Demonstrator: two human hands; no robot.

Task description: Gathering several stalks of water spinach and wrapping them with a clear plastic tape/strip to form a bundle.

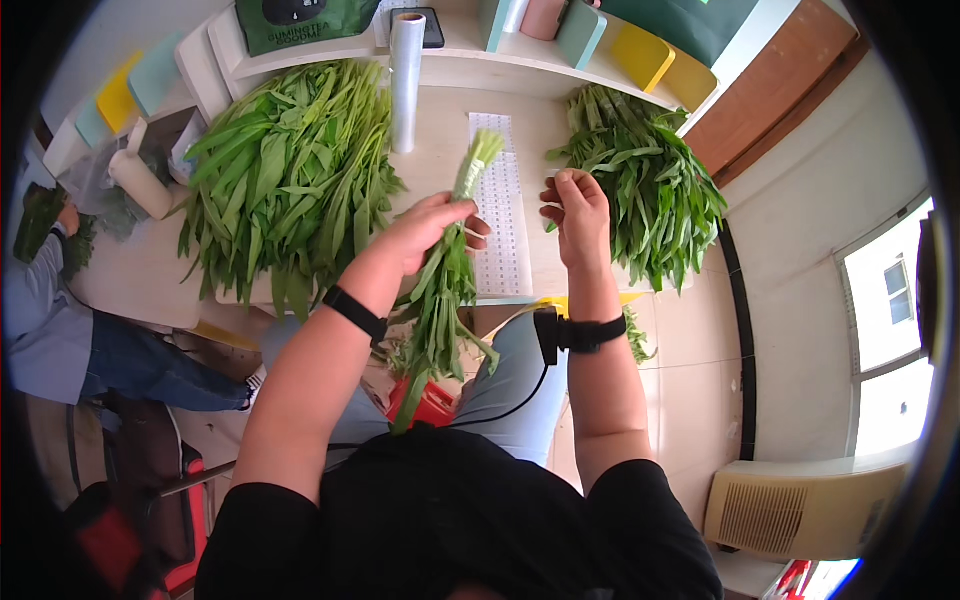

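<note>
My left hand [442,225] grips a bunch of long-leaved greens [442,300], which look like water spinach. Clear film wraps its pale stems, which point up and away from me; the leaves hang over the table's front edge. To the right, my right hand [577,214] is raised with thumb and forefinger pinched on a small white piece [552,173], apparently a label, partly hidden by the fingers. Between the hands, a sheet of small printed labels [499,247] lies on the table [439,105].
A large heap of loose greens [285,172] lies at left, and wrapped bunches [637,172] are piled at right. A roll of clear film [406,82] stands at the back below a shelf [457,56]. Another person's hand [69,217] holds greens at far left. A red stool [424,405] is below.
</note>
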